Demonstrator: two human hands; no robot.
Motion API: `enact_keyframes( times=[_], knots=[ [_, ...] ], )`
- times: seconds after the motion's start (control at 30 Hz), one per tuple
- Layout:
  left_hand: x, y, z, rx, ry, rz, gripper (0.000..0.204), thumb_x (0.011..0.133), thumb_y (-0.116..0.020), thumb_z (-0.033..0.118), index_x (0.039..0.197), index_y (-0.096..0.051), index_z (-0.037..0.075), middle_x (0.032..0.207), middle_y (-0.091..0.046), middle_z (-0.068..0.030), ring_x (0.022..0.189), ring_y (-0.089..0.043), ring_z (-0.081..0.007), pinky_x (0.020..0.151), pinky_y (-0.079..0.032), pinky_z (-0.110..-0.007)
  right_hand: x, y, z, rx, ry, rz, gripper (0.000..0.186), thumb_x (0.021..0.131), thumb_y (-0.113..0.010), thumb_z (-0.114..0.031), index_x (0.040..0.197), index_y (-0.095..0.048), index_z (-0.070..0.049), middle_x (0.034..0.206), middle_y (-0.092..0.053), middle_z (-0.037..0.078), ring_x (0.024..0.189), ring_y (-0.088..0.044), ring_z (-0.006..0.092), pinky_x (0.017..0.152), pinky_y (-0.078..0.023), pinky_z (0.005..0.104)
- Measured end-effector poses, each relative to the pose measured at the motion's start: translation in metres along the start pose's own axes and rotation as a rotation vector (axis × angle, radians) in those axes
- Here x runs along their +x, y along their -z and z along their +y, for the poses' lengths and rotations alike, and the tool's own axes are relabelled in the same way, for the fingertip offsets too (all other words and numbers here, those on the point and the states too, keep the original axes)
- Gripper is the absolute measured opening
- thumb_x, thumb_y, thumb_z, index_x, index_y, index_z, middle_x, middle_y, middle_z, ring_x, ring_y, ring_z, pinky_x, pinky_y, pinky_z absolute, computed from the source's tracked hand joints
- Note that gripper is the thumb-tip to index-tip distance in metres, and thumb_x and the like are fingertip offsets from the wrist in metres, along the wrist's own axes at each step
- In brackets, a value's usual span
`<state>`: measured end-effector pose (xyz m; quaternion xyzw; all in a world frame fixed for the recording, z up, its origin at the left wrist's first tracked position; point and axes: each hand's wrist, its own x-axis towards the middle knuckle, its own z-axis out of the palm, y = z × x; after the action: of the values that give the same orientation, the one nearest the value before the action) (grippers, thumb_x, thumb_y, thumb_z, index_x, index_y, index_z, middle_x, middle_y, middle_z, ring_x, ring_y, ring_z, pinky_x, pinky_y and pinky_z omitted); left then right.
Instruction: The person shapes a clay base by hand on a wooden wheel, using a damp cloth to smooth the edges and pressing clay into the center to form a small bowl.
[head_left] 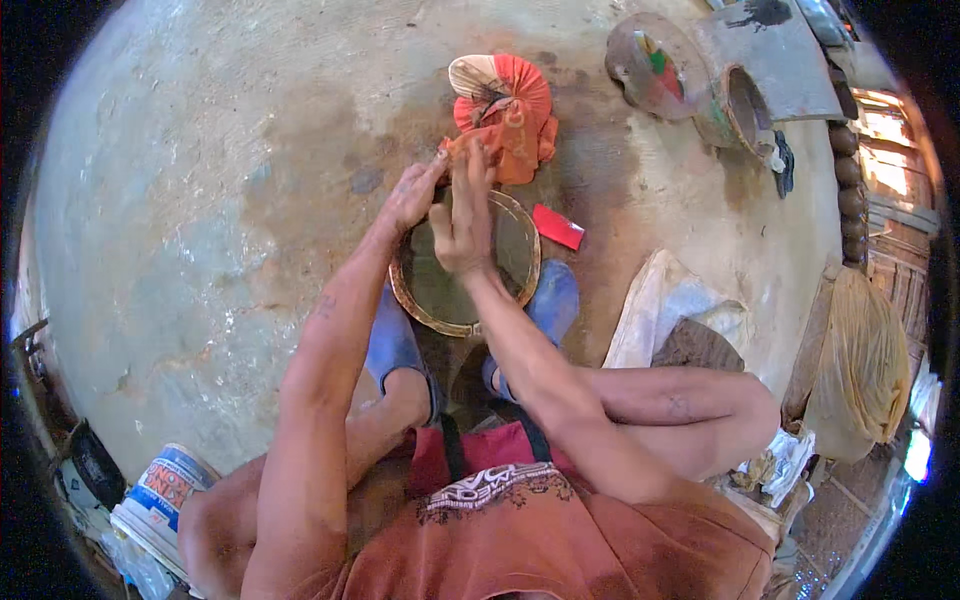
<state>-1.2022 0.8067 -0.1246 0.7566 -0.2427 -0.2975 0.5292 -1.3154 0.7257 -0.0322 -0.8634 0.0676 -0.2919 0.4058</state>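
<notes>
Between my blue-shod feet lies a round, shallow thing with a pale brown, worn rim (399, 285) and a dark grey-green middle. Over its far left edge my left hand (413, 194) reaches forward, fingers stretched out. My right hand (464, 215) is above its middle, flat, with straight fingers and the thumb apart. Both sets of fingertips come close to an orange and cream cloth bundle (518, 112) on the floor beyond; I cannot tell whether they touch it. No held thing shows in either hand. A small red flat rectangle (558, 227) lies right of the rim.
A grey-brown lump (700, 345) rests on a white sack (640, 300) to the right. Round, worn vessels (745, 112) and a grey board (785, 60) stand at the far right. A yellowish draped sheet (858, 365) is at the right edge, a white-blue bucket (168, 490) at lower left.
</notes>
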Motion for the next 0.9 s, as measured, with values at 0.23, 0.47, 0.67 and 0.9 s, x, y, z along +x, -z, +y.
enact_keyframes(
  times=[0.23,0.47,0.67,0.9],
  knots=[
    [0.002,0.005,0.057,-0.071,0.107,-0.082,0.064,0.109,-0.039,0.053,0.108,-0.08,0.004,0.105,-0.078,-0.0135,0.099,-0.067,-0.0205,0.098,-0.049,-0.037,-0.008,0.019,0.02,0.029,-0.188,-0.007,0.083,0.105,-0.034,-0.061,0.165,-0.02,-0.004,0.171,-0.011,0.026,0.16,-0.008,0.0418,0.127,-0.006,0.0564],
    [0.024,0.005,0.011,-0.028,0.106,-0.027,0.064,0.107,-0.04,0.057,0.111,-0.081,0.008,0.103,-0.077,-0.0163,0.093,-0.069,-0.0232,0.095,-0.051,-0.037,-0.011,0.031,0.002,-0.066,-0.034,0.08,0.08,0.107,-0.034,-0.057,0.165,-0.02,-0.005,0.17,-0.016,0.027,0.158,-0.014,0.0441,0.127,-0.011,0.0531],
    [0.014,-0.009,0.024,-0.122,0.026,-0.126,0.065,0.109,-0.039,0.055,0.11,-0.08,0.004,0.096,-0.074,-0.0054,0.092,-0.064,-0.0171,0.092,-0.049,-0.035,-0.032,0.052,0.036,-0.072,-0.197,0.136,0.082,0.108,-0.032,-0.055,0.162,-0.02,0.006,0.17,-0.019,0.026,0.159,-0.014,0.0384,0.128,-0.011,0.0478],
    [0.016,-0.002,0.021,-0.016,0.151,-0.109,0.07,0.106,-0.037,0.063,0.109,-0.082,0.01,0.109,-0.076,-0.0186,0.108,-0.068,-0.032,0.102,-0.049,-0.04,-0.04,0.048,0.02,-0.159,-0.12,0.057,0.074,0.108,-0.037,-0.045,0.16,-0.026,0.007,0.167,-0.026,0.026,0.157,-0.02,0.0399,0.128,-0.013,0.0489]
  ],
)
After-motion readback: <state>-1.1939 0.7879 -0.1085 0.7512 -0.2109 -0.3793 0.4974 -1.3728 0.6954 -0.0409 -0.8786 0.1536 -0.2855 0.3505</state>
